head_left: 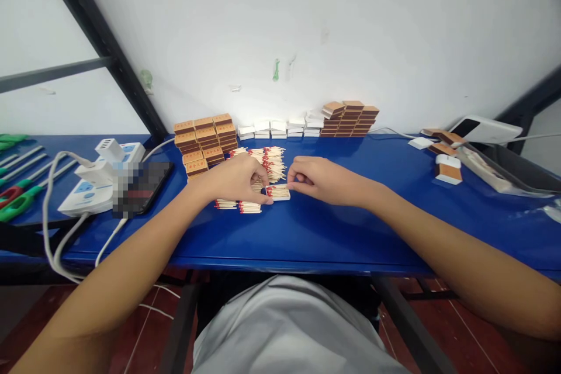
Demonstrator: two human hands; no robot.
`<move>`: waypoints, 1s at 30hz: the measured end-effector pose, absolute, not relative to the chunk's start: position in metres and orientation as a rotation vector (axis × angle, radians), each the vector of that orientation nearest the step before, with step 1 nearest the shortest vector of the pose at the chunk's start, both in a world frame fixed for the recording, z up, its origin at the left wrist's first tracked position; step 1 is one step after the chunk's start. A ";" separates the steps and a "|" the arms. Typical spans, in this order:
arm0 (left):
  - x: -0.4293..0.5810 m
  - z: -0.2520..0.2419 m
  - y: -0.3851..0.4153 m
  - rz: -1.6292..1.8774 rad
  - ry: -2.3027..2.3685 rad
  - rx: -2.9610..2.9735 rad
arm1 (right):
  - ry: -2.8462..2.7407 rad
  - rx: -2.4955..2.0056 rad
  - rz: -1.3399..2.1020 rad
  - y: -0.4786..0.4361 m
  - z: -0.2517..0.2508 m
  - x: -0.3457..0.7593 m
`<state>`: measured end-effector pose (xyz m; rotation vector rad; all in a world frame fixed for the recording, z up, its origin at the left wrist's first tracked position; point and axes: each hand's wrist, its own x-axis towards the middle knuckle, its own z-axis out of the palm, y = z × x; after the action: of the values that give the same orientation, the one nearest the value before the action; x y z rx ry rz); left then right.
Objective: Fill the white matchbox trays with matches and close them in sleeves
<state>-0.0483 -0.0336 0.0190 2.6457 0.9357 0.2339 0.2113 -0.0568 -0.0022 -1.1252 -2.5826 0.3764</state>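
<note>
A small white tray of red-tipped matches (279, 191) lies on the blue table (333, 228) between my hands. My left hand (239, 178) curls its fingers round the tray's left end. My right hand (316, 178) pinches the tray's right end. Behind them lies a loose heap of matches (270, 162). Small bundles of matches (239, 205) lie just left of the tray, under my left hand.
Brown matchbox stacks stand at the back left (205, 140) and back centre (349, 118), with white inner trays (280, 127) between them. A power strip (101, 178), cables and a phone (144, 187) lie left. More boxes (447, 169) and a tray are at right.
</note>
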 end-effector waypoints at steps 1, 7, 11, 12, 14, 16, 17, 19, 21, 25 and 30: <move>-0.048 0.019 -0.034 0.243 0.923 2.650 | -2.599 -1.107 0.380 -0.059 -0.003 0.209; -0.048 0.015 -0.031 0.243 0.888 2.625 | -2.623 -1.024 0.397 -0.062 -0.007 0.204; -0.049 0.013 -0.030 0.250 0.873 2.622 | -2.602 -1.025 0.430 -0.060 -0.009 0.203; -0.049 0.013 -0.030 0.252 0.869 2.621 | -2.595 -1.029 0.434 -0.060 -0.010 0.203; -0.049 0.012 -0.031 0.250 0.868 2.610 | -2.577 -1.045 0.439 -0.060 -0.012 0.201; -0.048 0.013 -0.031 0.244 0.877 2.598 | -2.562 -1.057 0.435 -0.060 -0.012 0.200; -0.048 0.013 -0.032 0.240 0.881 2.595 | -2.555 -1.056 0.431 -0.060 -0.012 0.200; -0.047 0.013 -0.032 0.236 0.885 2.597 | -2.541 -1.038 0.423 -0.060 -0.012 0.200; -0.046 0.014 -0.033 0.232 0.884 2.602 | -2.536 -1.016 0.426 -0.061 -0.012 0.198; -0.045 0.015 -0.034 0.225 0.894 2.602 | -2.554 -1.023 0.430 -0.062 -0.011 0.197; -0.046 0.015 -0.035 0.206 0.921 2.581 | -2.500 -1.097 0.304 -0.048 -0.003 0.214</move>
<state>-0.0455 -0.0353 0.0145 2.5807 0.9213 0.2063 0.2141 -0.0483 -0.0034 -1.0969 -2.5003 0.3042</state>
